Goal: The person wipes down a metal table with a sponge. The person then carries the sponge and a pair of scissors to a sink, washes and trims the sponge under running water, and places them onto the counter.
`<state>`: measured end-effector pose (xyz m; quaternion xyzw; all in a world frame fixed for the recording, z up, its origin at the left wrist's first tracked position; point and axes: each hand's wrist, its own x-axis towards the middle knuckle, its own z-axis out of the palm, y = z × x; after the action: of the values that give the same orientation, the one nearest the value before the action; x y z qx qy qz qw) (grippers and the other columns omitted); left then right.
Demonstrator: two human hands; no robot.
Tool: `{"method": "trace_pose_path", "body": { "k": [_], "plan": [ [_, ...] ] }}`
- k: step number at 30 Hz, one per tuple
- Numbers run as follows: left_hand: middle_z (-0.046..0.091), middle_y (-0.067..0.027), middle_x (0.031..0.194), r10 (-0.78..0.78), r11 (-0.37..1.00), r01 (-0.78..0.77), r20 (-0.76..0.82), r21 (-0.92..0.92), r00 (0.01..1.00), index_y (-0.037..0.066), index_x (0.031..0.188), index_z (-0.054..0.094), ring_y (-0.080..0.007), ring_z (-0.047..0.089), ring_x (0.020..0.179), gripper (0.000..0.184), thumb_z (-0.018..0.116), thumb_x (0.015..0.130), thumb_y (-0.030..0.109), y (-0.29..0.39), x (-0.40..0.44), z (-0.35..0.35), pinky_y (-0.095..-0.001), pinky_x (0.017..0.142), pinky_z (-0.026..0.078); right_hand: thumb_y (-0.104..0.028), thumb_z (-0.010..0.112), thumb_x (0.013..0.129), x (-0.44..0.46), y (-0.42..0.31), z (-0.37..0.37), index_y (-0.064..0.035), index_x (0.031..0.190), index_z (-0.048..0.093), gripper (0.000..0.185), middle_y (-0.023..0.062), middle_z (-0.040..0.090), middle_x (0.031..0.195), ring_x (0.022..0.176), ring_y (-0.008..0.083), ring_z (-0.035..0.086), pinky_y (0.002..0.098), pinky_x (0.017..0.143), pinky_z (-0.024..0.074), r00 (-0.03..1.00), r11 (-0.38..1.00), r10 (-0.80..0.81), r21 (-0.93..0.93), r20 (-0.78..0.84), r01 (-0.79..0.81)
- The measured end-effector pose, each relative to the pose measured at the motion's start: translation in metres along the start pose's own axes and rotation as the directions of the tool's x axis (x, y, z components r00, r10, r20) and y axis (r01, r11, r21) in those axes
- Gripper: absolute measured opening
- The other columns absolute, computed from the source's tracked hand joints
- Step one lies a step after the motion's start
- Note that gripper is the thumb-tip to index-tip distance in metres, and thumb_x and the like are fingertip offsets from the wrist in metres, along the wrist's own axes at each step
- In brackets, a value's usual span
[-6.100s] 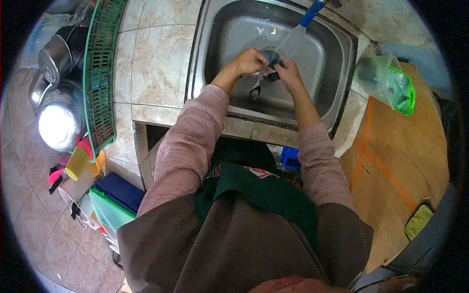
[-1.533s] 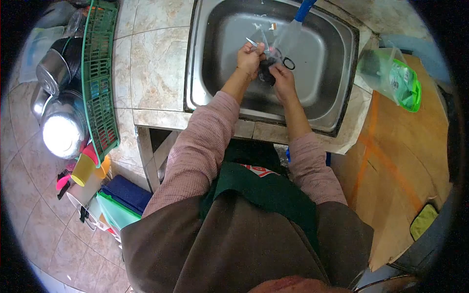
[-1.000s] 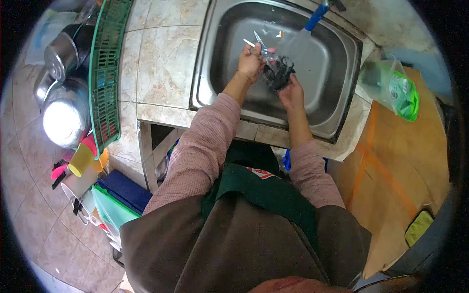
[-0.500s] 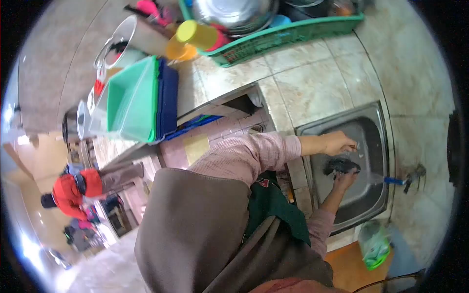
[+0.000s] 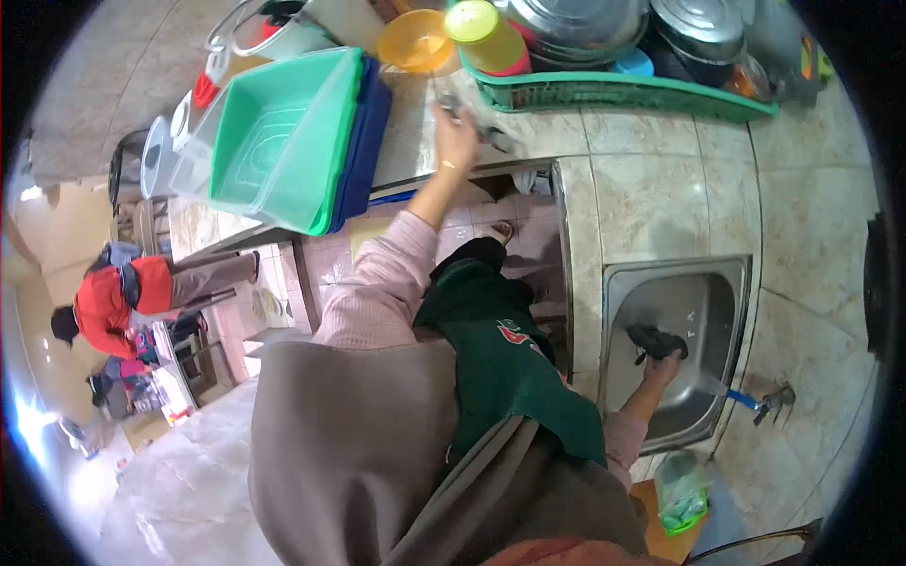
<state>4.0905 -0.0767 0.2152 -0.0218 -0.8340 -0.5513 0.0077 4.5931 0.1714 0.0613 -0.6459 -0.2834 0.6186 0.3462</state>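
Observation:
In the head view, my right hand (image 5: 663, 368) is closed on a dark grey bundle (image 5: 655, 341) over the basin of the steel sink (image 5: 618, 387). Whether the bundle is cloth or several small items is too blurred to tell. My left hand (image 5: 457, 141) is stretched out over the tiled counter, near the green basket (image 5: 623, 91) and the orange bowl (image 5: 415, 42). Its fingers are closed around a grey, metallic-looking thing (image 5: 497, 140), smeared by motion. A tap with a blue hose end (image 5: 744, 400) points into the sink, with what looks like water at its tip.
Metal pots (image 5: 580, 24) and a yellow cup (image 5: 472, 21) crowd the basket. Green and blue tubs (image 5: 283, 132) stand stacked at the counter edge. A plastic bag (image 5: 681, 495) lies beside the sink. Another person in orange (image 5: 104, 302) stands farther away.
My left hand has left the sink and swung out over the counter by the basket, carrying the metallic-looking thing. My right hand stays at the sink with the dark bundle. The view has shifted.

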Motion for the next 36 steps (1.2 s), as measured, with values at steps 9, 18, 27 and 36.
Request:
{"method": "trace_pose_path", "body": {
  "k": [9, 18, 27, 36],
  "plan": [
    [0.047, -0.0245, 0.104, 0.229, 0.764, -0.093, -0.133, 0.638, 0.964, -0.007, 0.107, 0.042, -0.0392, 0.047, 0.095, 0.057, 0.062, 0.072, 0.033, -0.1, 0.083, -0.031, -0.0451, 0.083, 0.038, -0.023, 0.04, 0.092, -0.08, -0.074, -0.01, 0.0009, 0.121, 0.037, 0.038, 0.0133, 0.049, 0.117, 0.101, 0.0242, 0.053, 0.034, 0.082, 0.0461, 0.995, 0.988, -0.071, 0.133, -0.063, 0.079],
    [0.055, -0.0102, 0.088, 0.55, 0.824, -0.476, 0.629, -0.306, 0.549, -0.001, 0.101, 0.05, -0.0193, 0.052, 0.079, 0.02, 0.049, 0.086, 0.012, 0.071, -0.161, 0.086, -0.0315, 0.073, 0.043, -0.031, 0.043, 0.091, -0.088, -0.091, -0.012, -0.0057, 0.118, 0.042, 0.037, 0.0075, 0.051, 0.117, 0.105, 0.0236, 0.051, 0.0401, 0.091, 0.0389, 0.994, 0.848, -0.107, 0.523, 0.019, 0.082],
    [0.057, -0.0132, 0.107, -0.137, 0.99, 0.022, 0.988, 0.139, -0.069, 0.006, 0.111, 0.05, -0.0232, 0.052, 0.1, 0.041, 0.041, 0.088, 0.039, 0.019, -0.36, 0.249, -0.0333, 0.086, 0.037, -0.03, 0.047, 0.089, -0.102, -0.084, -0.022, -0.005, 0.114, 0.047, 0.035, 0.0069, 0.055, 0.11, 0.103, 0.0225, 0.052, 0.0378, 0.089, 0.0402, 0.983, 0.83, -0.14, 0.555, 0.115, 0.053],
    [0.059, -0.0085, 0.1, -0.282, 0.554, 0.7, 0.893, 0.45, -0.35, 0.001, 0.106, 0.055, -0.0191, 0.054, 0.091, 0.038, 0.044, 0.087, 0.033, -0.027, -0.401, 0.29, -0.0283, 0.085, 0.036, -0.026, 0.053, 0.087, -0.103, -0.081, -0.061, -0.0039, 0.11, 0.051, 0.032, 0.0045, 0.057, 0.104, 0.092, 0.0209, 0.055, 0.0351, 0.082, 0.0434, 0.993, 0.865, -0.092, 0.499, 0.07, 0.045]
  ]
}}
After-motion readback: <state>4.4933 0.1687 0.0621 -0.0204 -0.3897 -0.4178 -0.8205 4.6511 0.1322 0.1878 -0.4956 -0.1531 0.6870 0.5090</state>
